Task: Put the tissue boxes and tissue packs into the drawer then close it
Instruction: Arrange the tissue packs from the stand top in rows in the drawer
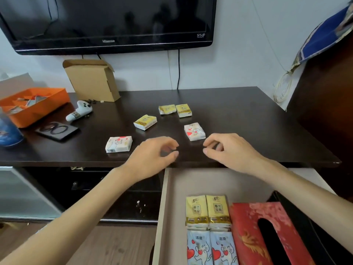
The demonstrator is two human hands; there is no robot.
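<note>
Both my hands hover over the front edge of the dark table (238,111), above the open drawer (191,184). My left hand (152,155) is empty, fingers loosely curled, thumb and forefinger near each other but gripping nothing. My right hand (227,150) is the same: curled, empty, thumb close to the fingertips.

Five tissue packs are on the table. A white heart pack (194,131) lies just beyond my right hand. Another white heart pack (118,144) lies left of my left hand. A yellow pack (145,122) sits farther back on the table, and two more yellow packs (175,109) lie side by side nearest the table's rear.

In the drawer, below the table edge: two yellow packs (208,210) side by side, two heart packs (212,247) touching them on the near side, and a red tissue box (246,232) just right of them.
</note>
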